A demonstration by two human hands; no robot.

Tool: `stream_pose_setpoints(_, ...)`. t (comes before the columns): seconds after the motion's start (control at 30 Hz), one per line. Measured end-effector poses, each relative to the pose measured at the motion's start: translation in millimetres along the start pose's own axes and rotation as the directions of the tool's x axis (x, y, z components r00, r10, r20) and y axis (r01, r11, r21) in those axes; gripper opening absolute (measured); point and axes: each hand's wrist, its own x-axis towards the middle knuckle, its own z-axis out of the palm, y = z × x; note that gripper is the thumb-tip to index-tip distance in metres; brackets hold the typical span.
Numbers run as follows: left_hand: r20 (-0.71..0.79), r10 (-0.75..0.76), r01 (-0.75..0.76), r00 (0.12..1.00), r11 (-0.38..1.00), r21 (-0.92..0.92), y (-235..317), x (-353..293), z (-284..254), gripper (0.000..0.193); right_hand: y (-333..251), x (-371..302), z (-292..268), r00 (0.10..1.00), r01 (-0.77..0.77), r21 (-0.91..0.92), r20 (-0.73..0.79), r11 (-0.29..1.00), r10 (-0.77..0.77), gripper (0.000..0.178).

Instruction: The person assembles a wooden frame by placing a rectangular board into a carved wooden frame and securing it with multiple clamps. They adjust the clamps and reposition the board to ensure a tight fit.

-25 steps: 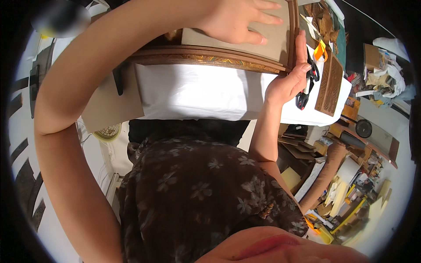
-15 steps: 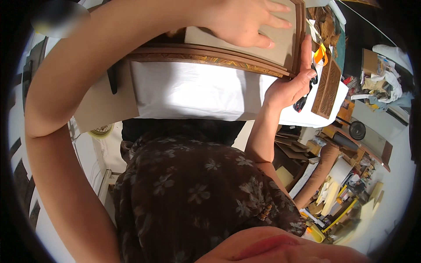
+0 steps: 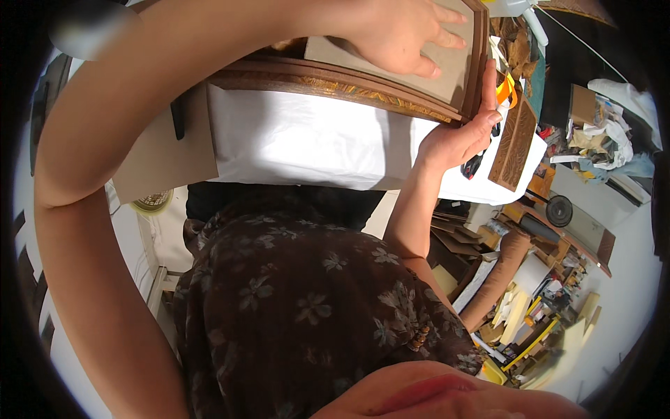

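A brown picture frame (image 3: pixel 335 87) with a carved, gold-touched edge lies near the top of the view. Inside it rests a flat beige board (image 3: pixel 338 56). My left hand (image 3: pixel 405 42) is spread flat on this board, fingers apart and pointing right. At the frame's lower right corner, my right hand (image 3: pixel 453 143) grips the outer edge, one finger stretched along the side and the others bent. My left forearm hides part of the frame's left end.
White cloth (image 3: pixel 300 140) covers the table. A beige sheet (image 3: pixel 167 164) overhangs its left front, with a black item (image 3: pixel 178 122) on it. Right of the frame are an orange loop (image 3: pixel 508 91) and a carved wood strip (image 3: pixel 513 150). Cardboard and rolls (image 3: pixel 502 272) stand at right.
The whole view has shifted slightly. My left hand and the board's left edge appear a little further right. My right hand keeps its place at the frame's corner.
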Motion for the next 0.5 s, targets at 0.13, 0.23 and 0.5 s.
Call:
stream_pose_setpoints(0.13, 0.045, -0.007, 0.007, 0.999, 1.0, 0.003, 2.0, 0.9, -3.8, 0.064, -2.8, -1.0, -4.6, 0.998, -0.021, 0.038, 0.053, 0.999, 0.019, 0.063)
stream_pose_setpoints(0.23, 0.073, -0.041, 0.041, 0.996, 0.999, -0.002, 6.6, 1.5, -8.5, 0.064, -1.1, 0.5, -2.9, 1.0, 0.0, 0.0, -0.003, 1.0, 0.0, 0.065)
stream_pose_setpoints(0.5, 0.085, -0.057, 0.057, 0.995, 0.998, -0.002, 5.7, 1.8, -6.9, 0.066, -0.1, -0.1, -2.2, 1.0, -0.006, 0.033, 0.002, 0.999, 0.006, 0.065)
